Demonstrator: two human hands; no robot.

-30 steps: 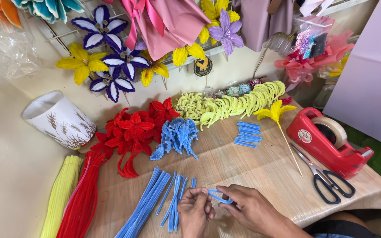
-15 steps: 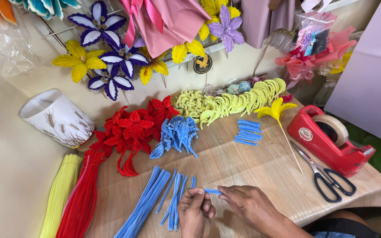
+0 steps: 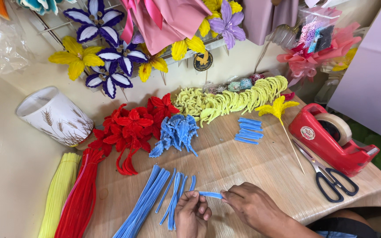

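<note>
A craft workbench, likely in a small flower-making shop or a home workshop. The wood-patterned table (image 3: 243, 167) is crowded with bundles of blue pipe cleaners (image 3: 144, 205), red pipe cleaners (image 3: 78, 198) and yellow pipe cleaners (image 3: 58, 194), heaps of finished red flowers (image 3: 133, 125) and yellow petals (image 3: 225, 101), a red tape dispenser (image 3: 331, 139) and scissors (image 3: 327, 176). Finished purple and yellow flowers (image 3: 102, 53) and pink wrapping paper (image 3: 173, 22) hang on the wall behind

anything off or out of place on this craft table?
One thing: the white cup at the table's left end lies tipped on its side, mouth facing up-left. Nothing has spilled from it. Otherwise orderly: pipe cleaners sorted by colour, scissors flat beside the red tape dispenser, both hands pinching a short blue pipe cleaner.
</note>
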